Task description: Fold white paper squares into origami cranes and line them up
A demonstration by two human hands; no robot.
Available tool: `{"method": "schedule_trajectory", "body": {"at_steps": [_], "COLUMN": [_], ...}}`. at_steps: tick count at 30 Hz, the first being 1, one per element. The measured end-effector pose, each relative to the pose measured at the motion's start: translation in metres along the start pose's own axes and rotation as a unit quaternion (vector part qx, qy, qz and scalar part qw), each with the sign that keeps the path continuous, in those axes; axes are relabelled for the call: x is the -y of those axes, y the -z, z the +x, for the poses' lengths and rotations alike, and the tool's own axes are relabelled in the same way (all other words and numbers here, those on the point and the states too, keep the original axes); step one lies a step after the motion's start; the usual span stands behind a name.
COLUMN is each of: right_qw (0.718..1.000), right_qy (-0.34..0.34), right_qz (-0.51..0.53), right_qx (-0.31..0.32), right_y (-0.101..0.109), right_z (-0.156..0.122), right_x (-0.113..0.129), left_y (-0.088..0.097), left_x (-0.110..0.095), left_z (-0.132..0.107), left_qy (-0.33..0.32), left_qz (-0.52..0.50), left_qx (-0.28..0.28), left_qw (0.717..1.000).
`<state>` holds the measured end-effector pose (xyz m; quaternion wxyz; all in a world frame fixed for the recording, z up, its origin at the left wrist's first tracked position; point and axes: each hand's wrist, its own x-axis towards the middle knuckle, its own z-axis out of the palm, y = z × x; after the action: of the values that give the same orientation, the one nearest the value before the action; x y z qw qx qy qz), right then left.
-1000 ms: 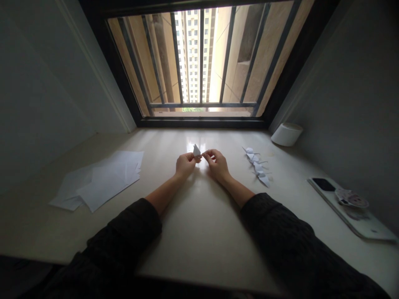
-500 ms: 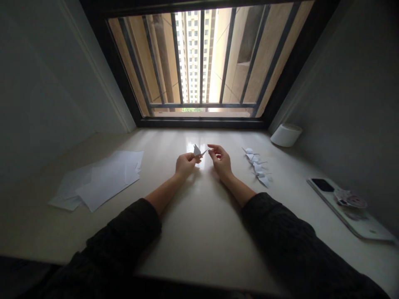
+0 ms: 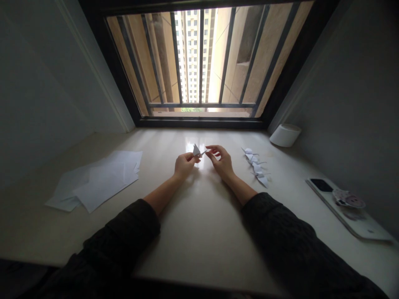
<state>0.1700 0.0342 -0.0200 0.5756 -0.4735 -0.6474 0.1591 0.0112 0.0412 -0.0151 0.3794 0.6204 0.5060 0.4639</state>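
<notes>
- Head view: a small folded paper is held over the pale countertop, pinched tight in the left hand, so that's the nearer of the 2.
- Its thin point is aimed rightward and slightly up, straight at the right hand; that axis is what matters here, tbh.
- Right thumb and index are held just a narrow gap apart at the tip; whether it's actually gripped can't be told.
- Folded pieces are lined up off to the right, loose sheets are spread left.
</notes>
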Motion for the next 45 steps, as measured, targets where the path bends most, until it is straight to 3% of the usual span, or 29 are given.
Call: {"method": "schedule_trajectory", "body": {"at_steps": [17,34,45], "right_qw": [1.0,0.998,0.995], "right_qy": [0.013,0.047,0.071], "right_qz": [0.006,-0.035,-0.07], "right_qx": [0.0,0.012,-0.03], "right_y": [0.001,0.003,0.007], "right_z": [0.0,-0.002,-0.004], "right_x": [0.001,0.011,0.011], "left_y": [0.0,0.0,0.001], "left_x": [0.004,-0.005,-0.008], "left_z": [0.002,-0.001,-0.002], "left_qy": [-0.012,0.01,0.009], "left_qz": [-0.006,-0.067,-0.058], "left_qx": [0.003,-0.016,0.008], "left_qw": [1.0,0.998,0.998]}}
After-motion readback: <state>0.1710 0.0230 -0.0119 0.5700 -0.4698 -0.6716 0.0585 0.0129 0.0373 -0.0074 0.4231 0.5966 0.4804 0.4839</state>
